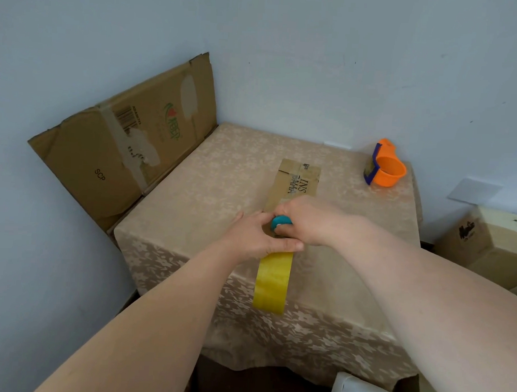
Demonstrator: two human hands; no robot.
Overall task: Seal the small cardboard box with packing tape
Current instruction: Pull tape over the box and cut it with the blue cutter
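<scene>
A small, long cardboard box (297,179) with black lettering lies on the table (223,171), its near end under my hands. My left hand (259,235) pinches a yellow strip of packing tape (273,281) at the box's near end; the strip hangs down over the table's front edge. My right hand (312,219) is closed around a small teal tool (280,222) held against the tape at that end. What kind of tool it is cannot be told; the box's near end is hidden by both hands.
An orange and blue tape dispenser (384,166) stands at the table's back right. A large flattened carton (127,144) leans on the left wall. Another cardboard box (490,248) sits on the floor to the right. A floral beige cloth covers the table.
</scene>
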